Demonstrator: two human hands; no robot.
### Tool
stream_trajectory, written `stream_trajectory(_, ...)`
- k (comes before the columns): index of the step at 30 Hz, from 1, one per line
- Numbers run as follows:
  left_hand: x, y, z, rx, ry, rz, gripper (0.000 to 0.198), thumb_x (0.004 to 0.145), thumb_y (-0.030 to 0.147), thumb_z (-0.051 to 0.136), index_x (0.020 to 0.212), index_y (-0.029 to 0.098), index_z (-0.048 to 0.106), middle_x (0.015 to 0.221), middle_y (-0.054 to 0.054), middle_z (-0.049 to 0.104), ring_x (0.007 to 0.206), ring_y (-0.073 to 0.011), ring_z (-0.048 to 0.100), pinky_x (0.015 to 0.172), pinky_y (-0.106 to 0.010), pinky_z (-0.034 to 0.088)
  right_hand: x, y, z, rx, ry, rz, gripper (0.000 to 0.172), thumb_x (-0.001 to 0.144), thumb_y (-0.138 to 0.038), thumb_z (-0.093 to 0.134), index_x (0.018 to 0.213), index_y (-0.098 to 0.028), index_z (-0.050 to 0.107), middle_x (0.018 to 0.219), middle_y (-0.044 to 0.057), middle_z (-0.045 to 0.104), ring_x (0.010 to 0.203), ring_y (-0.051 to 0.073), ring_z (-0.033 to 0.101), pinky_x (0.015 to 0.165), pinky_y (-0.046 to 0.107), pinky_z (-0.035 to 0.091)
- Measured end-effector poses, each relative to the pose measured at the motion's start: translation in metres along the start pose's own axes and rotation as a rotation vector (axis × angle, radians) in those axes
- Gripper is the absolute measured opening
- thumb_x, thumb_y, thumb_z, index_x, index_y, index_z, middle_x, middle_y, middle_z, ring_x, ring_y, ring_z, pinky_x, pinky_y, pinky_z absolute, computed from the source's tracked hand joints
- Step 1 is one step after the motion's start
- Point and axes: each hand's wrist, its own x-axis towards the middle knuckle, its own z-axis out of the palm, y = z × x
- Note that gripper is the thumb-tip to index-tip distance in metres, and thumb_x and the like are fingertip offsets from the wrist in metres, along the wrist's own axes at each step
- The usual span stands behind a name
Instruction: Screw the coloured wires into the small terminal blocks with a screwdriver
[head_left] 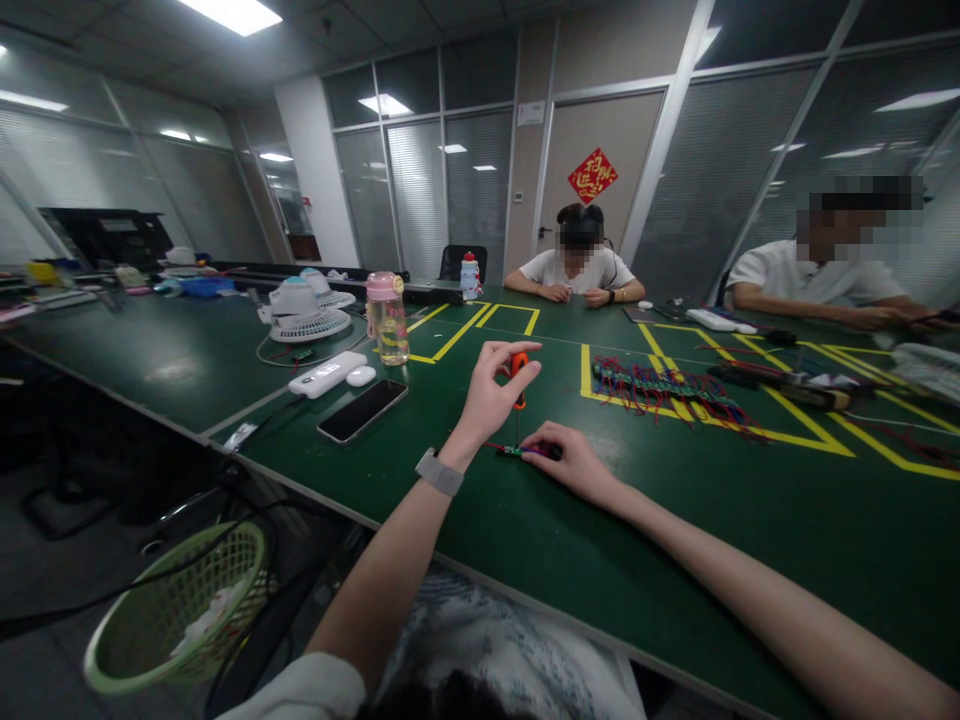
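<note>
An orange and black screwdriver (520, 366) stands upright in my left hand (489, 392), its handle between thumb and fingers. The thin shaft runs down to a small green circuit board (511, 451) on the table; whether the tip sits in a screw is too small to tell. My right hand (574, 460) lies low on the table, its fingers closed on the board's right end. Something dark, partly hidden, shows under the right fingers. A red wire (493, 446) leaves the board's left side.
A row of wired circuit boards (667, 385) lies at right within yellow tape. On the left are a phone (364, 411), a power strip (328, 374), a pink-lidded bottle (388, 325) and a white fan (309, 312). Two people sit across the green table (465, 500). A green basket (112, 650) stands below.
</note>
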Motion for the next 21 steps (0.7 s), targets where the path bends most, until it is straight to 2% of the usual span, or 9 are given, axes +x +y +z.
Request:
stream_trajectory(3,0.0003,-0.0010,0.0014,-0.121,-0.077,-0.037,0.031,0.090,0.030,0.045,0.118,0.023,0.058,0.120,-0.008,0.054,0.107,-0.0185,0.054,0.086,-0.030,0.048,0.0000,0.0012,0.0005,0.009,-0.004,-0.004,0.014,0.080,-0.027,0.062,0.086,-0.018,0.070,0.076,0.003,0.059,0.067,0.013,0.053,0.062,0.026,0.043)
stream_trajectory(6,0.0000,-0.0036,0.0043,-0.294,-0.144,-0.086,0.036,0.091,0.030,0.042,0.124,0.022,0.052,0.119,-0.009,0.056,0.097,-0.0172,0.060,0.080,-0.031,0.052,-0.0002,0.0027,0.0012,0.010,-0.004,-0.010,0.014,0.080,-0.027,0.062,0.086,-0.018,0.070,0.076,0.003,0.059,0.067,0.013,0.054,0.061,0.026,0.042)
stream_trajectory(8,-0.0007,-0.0043,0.0046,-0.274,-0.122,-0.085,0.036,0.088,0.029,0.049,0.122,0.021,0.053,0.110,-0.008,0.060,0.088,-0.0153,0.061,0.073,-0.028,0.053,-0.0004,0.0034,0.0016,0.009,-0.002,-0.013,0.014,0.080,-0.027,0.062,0.086,-0.018,0.070,0.076,0.003,0.059,0.066,0.013,0.053,0.061,0.025,0.042)
stream_trajectory(10,-0.0014,-0.0034,0.0030,-0.154,-0.064,-0.046,0.033,0.083,0.029,0.058,0.114,0.020,0.059,0.100,-0.006,0.060,0.083,-0.0138,0.059,0.072,-0.026,0.051,-0.0004,0.0038,0.0019,0.013,-0.001,-0.017,0.014,0.080,-0.026,0.062,0.086,-0.017,0.070,0.076,0.003,0.059,0.066,0.013,0.053,0.061,0.025,0.042)
stream_trajectory(13,-0.0017,-0.0007,0.0000,0.005,-0.011,0.005,0.027,0.079,0.030,0.063,0.105,0.022,0.065,0.101,-0.005,0.057,0.088,-0.0140,0.056,0.078,-0.025,0.049,0.0000,0.0039,0.0021,0.013,0.001,-0.025,0.014,0.080,-0.027,0.061,0.087,-0.018,0.070,0.076,0.003,0.059,0.067,0.013,0.054,0.061,0.025,0.042)
stream_trajectory(15,-0.0010,-0.0004,-0.0004,-0.040,-0.026,-0.003,0.026,0.085,0.029,0.055,0.108,0.023,0.064,0.110,-0.006,0.055,0.095,-0.0151,0.056,0.081,-0.026,0.048,0.0004,0.0040,0.0022,0.007,0.002,-0.027,0.014,0.080,-0.027,0.061,0.087,-0.018,0.070,0.076,0.003,0.059,0.067,0.013,0.054,0.061,0.025,0.042)
stream_trajectory(18,0.0005,-0.0030,0.0013,-0.256,-0.075,-0.061,0.032,0.091,0.026,0.041,0.117,0.021,0.059,0.116,-0.008,0.056,0.096,-0.0161,0.059,0.079,-0.029,0.051,0.0010,0.0041,0.0025,0.000,0.001,-0.021,0.014,0.080,-0.027,0.061,0.086,-0.018,0.070,0.075,0.003,0.059,0.066,0.013,0.053,0.061,0.026,0.042)
stream_trajectory(21,0.0011,-0.0051,0.0022,-0.318,-0.057,-0.104,0.032,0.087,0.026,0.049,0.118,0.019,0.056,0.107,-0.008,0.061,0.086,-0.0157,0.062,0.072,-0.029,0.053,0.0011,0.0033,0.0025,0.004,0.001,-0.018,0.013,0.079,-0.026,0.062,0.085,-0.018,0.070,0.076,0.003,0.060,0.067,0.014,0.054,0.062,0.026,0.043)
